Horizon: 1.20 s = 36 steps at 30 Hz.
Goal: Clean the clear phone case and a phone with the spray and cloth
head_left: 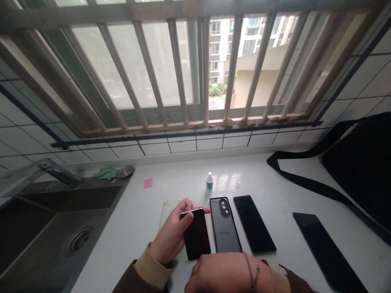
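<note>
Holding step: left hand (169,240) clasps dark phone (197,236) over counter (275,179); right hand (226,272) at its lower edge, grip unclear; cased phone (226,230) just beside.

My worktop (275,179): sink (45,236) at 9 o'clock, bottle (209,181) at 12 behind the phones (253,230), bag (360,171) at 3 o'clock.
</note>
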### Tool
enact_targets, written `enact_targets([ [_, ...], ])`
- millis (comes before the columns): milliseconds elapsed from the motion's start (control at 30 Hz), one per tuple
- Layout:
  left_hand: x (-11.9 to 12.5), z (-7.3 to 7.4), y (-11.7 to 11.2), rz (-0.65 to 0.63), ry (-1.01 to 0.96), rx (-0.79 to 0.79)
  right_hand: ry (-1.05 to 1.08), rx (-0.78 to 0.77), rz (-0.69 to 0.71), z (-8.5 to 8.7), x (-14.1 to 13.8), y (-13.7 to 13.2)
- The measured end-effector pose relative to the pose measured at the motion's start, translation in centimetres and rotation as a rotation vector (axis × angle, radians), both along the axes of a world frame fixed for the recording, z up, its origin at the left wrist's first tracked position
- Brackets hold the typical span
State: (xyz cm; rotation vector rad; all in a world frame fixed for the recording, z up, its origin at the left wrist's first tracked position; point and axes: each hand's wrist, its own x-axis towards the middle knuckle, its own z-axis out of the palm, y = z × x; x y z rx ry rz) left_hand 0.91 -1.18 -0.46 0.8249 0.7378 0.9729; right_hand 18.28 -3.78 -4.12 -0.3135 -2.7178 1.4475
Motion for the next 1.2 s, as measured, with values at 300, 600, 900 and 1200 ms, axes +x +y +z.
enact_targets([
  [300, 0.2, 0.0, -0.1, 0.051, -0.126, -0.092, 0.070, -0.195, -0.043, 0.3, 0.3, 0.2],
  [600, 0.0, 0.4, 0.4, 0.172, -0.179, -0.489, 0.701, -0.587, -1.021, 2.5, 1.0, 0.9],
  [900, 1.8, -0.4, -0.7, -0.009, -0.297, -0.573, 0.435, 0.763, -0.855, 0.6, -0.1, 1.1],
  [1200, 0.5, 0.6, 0.4, 0.336, -0.029, -0.595, 0.391, 0.838, -0.546, 0.6, -1.2, -0.4],
])
